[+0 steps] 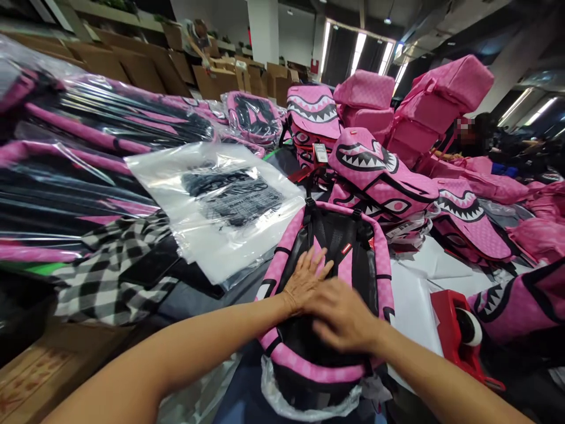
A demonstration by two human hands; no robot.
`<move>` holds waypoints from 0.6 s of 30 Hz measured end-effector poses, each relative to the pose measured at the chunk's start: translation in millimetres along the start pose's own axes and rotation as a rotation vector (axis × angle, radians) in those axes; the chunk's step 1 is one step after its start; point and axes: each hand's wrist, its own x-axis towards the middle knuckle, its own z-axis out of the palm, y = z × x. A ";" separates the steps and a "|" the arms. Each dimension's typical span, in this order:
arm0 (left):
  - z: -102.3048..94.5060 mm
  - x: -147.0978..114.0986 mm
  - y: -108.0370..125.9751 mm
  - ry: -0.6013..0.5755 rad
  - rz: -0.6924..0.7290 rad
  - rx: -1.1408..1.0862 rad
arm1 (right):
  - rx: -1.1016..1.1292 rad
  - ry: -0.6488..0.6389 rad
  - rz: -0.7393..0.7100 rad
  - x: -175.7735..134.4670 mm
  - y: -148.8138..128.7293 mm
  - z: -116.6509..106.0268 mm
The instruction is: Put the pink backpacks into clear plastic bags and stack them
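A pink and black backpack (384, 294) lies in front of me, its black back panel and straps facing up. Clear plastic (309, 409) is bunched around its near end. My left hand (306, 277) rests on the back panel with its fingers spread. Just to its right and nearer to me, my right hand (342, 315) is over the panel, smeared by motion, so how its fingers are set is unclear. Left of the backpack lies a stack of clear plastic bags (225, 200) with black print.
Plastic-wrapped pink backpacks (132, 123) pile up on the left, near a black-and-white checked cloth (110, 277). Pink shark-face backpacks (384, 171) stand beyond and to the right. A red tape dispenser (454, 330) sits at right. Cardboard boxes (247, 79) and a person (196, 41) are farther back.
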 end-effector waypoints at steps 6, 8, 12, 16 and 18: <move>22.8 2.4 -14.7 -0.002 -0.059 0.045 | 0.003 -0.106 -0.183 -22.1 5.8 61.4; 27.8 2.6 -17.8 -0.008 -0.062 0.061 | 0.008 -0.018 -0.227 -26.3 23.1 82.5; 24.3 0.5 -17.2 -0.017 -0.090 0.088 | -0.025 0.072 -0.217 -26.0 27.3 93.7; 13.4 -14.2 -17.4 0.008 -0.077 0.101 | -0.189 0.078 -0.262 -16.4 7.3 67.8; 8.8 -23.8 -20.9 0.014 -0.086 0.118 | -0.279 0.186 -0.084 -17.9 0.0 43.6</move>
